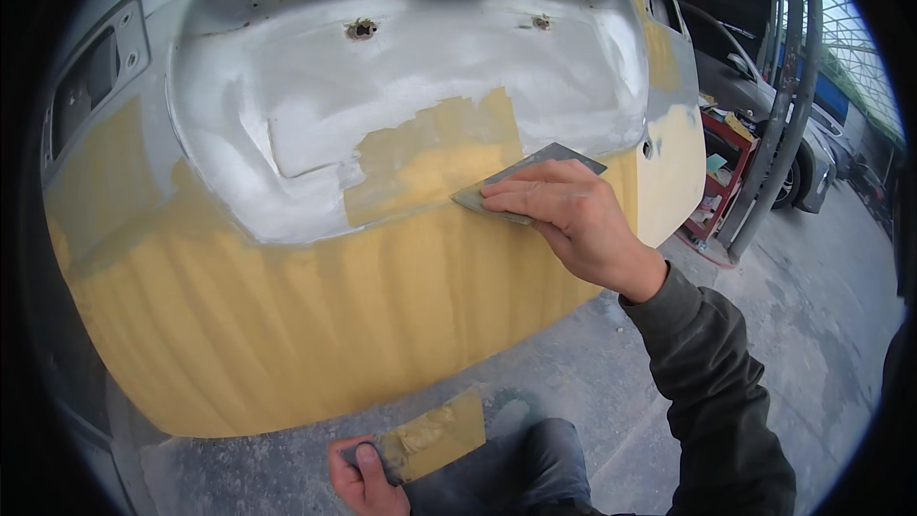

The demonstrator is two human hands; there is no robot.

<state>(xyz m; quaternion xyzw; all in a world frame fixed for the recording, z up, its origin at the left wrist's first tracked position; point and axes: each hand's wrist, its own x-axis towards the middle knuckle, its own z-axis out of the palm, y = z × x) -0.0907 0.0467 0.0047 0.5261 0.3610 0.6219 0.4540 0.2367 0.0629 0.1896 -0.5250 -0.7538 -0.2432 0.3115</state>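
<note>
Spreader on the panel, putty on the board.
The spreader (546, 155), flat and dark grey, slants under the right hand's (578, 215) fingers against the panel (373, 325), its paler left corner at the edge of a yellow patch (435, 153). The panel is streaked yellow below, with a bare, silvery recess above; the ragged-topped patch overlaps the recess's lower edge. Low down, the left hand (363, 478) grips the dark end of the tilted board (466, 425), which bears a yellowish smear of putty (420, 435).

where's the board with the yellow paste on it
In the head view, the board is at the bottom, just left of centre, held in the left hand below the lower edge of the car panel.
</note>
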